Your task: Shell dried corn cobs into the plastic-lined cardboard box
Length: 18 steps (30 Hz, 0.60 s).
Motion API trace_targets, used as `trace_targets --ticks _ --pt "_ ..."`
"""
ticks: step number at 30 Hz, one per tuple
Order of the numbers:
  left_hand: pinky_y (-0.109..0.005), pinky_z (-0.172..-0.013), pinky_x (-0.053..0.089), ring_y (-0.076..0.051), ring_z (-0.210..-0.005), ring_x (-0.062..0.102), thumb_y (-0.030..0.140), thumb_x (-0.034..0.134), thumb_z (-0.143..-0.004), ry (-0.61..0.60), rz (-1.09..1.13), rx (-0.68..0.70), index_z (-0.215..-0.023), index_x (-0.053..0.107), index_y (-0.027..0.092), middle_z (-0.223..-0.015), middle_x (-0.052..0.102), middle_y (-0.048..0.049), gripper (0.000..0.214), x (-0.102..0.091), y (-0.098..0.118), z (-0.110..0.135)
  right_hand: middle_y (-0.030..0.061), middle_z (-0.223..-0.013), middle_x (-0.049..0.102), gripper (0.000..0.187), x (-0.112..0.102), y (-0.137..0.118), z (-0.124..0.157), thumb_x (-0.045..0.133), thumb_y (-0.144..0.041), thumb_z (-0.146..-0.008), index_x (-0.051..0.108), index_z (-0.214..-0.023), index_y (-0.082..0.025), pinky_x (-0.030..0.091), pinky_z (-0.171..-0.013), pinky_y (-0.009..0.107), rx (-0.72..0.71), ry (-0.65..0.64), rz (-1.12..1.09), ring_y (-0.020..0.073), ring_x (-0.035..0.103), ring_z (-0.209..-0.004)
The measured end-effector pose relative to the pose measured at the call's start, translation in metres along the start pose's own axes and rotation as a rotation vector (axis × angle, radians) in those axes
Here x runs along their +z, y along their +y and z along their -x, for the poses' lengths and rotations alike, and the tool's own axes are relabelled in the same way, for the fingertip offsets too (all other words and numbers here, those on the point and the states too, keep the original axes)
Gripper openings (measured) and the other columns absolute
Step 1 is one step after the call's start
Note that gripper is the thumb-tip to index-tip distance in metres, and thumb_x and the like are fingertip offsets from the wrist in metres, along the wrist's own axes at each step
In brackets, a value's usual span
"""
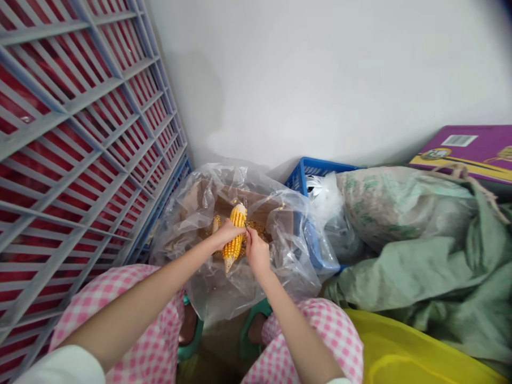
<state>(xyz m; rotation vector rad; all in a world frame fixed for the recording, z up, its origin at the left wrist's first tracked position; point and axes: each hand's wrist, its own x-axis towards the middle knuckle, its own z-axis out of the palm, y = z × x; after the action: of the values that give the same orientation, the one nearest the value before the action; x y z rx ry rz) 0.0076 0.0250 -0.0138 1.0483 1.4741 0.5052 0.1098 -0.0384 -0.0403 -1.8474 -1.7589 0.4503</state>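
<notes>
My left hand (pixel 226 233) is wrapped round the middle of a yellow corn cob (pixel 236 234), holding it upright over a cardboard box (pixel 208 194) lined with clear plastic (pixel 256 277). My right hand (pixel 256 250) is closed in a pinch against the cob's right side; whether it holds a small tool I cannot make out. Loose yellow kernels (pixel 258 228) lie in the box behind the cob. My knees in pink checked trousers (pixel 312 325) frame the box.
A grey grille over red panels (pixel 80 133) stands at the left. A blue plastic crate (pixel 308 170), green woven sacks (pixel 420 240), a purple carton (pixel 472 146) and a yellow tub (pixel 400 352) crowd the right. A white wall (pixel 320 69) rises behind.
</notes>
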Motion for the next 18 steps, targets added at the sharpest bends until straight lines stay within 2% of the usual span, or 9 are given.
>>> trace_targets --ticks 4,8,13,15,18 --pt "-0.023 -0.049 0.039 -0.014 -0.057 0.053 0.024 0.06 -0.059 -0.05 0.028 0.02 -0.082 0.042 0.017 -0.063 0.049 0.0018 0.03 -0.001 0.015 0.007 0.0084 -0.096 0.064 0.032 0.004 -0.004 -0.001 0.029 -0.033 -0.088 0.051 -0.102 -0.016 0.043 -0.071 0.025 0.152 0.201 -0.384 0.0156 0.06 -0.083" --pt "-0.023 -0.053 0.041 -0.014 -0.065 0.053 0.026 0.059 -0.061 0.0 0.019 0.1 -0.084 0.037 0.018 -0.075 0.05 -0.001 0.033 0.0 0.02 0.01 0.0073 -0.093 0.063 0.03 0.0 -0.012 -0.006 0.032 -0.037 -0.086 0.052 -0.096 -0.016 0.042 -0.075 0.025 0.234 0.235 -0.574 0.0146 0.057 -0.085" --pt "-0.027 -0.063 0.042 -0.02 -0.078 0.056 0.031 0.06 -0.061 0.128 -0.193 0.159 -0.086 0.036 0.018 -0.083 0.055 -0.0058 0.037 0.004 0.016 0.009 0.0063 -0.088 0.06 0.03 0.0 -0.02 -0.006 0.032 -0.04 -0.085 0.051 -0.088 -0.016 0.041 -0.077 0.026 0.311 0.264 -0.675 0.014 0.054 -0.083" --pt "-0.028 -0.066 0.042 -0.021 -0.081 0.057 0.033 0.061 -0.061 0.162 -0.25 0.146 -0.089 0.035 0.018 -0.085 0.056 -0.0069 0.04 0.006 0.014 0.008 0.0052 -0.084 0.058 0.031 0.002 -0.022 -0.006 0.031 -0.041 -0.084 0.05 -0.086 -0.017 0.042 -0.073 0.025 0.352 0.276 -0.697 0.0136 0.054 -0.079" --pt "-0.029 -0.067 0.043 -0.021 -0.082 0.057 0.032 0.06 -0.063 0.177 -0.222 0.143 -0.091 0.035 0.018 -0.087 0.056 -0.0079 0.041 0.008 0.012 0.008 -0.001 -0.061 0.051 0.034 0.002 -0.02 -0.008 0.027 -0.043 -0.084 0.049 -0.089 -0.017 0.04 -0.055 0.022 0.387 0.223 -0.727 0.0118 0.049 -0.055"
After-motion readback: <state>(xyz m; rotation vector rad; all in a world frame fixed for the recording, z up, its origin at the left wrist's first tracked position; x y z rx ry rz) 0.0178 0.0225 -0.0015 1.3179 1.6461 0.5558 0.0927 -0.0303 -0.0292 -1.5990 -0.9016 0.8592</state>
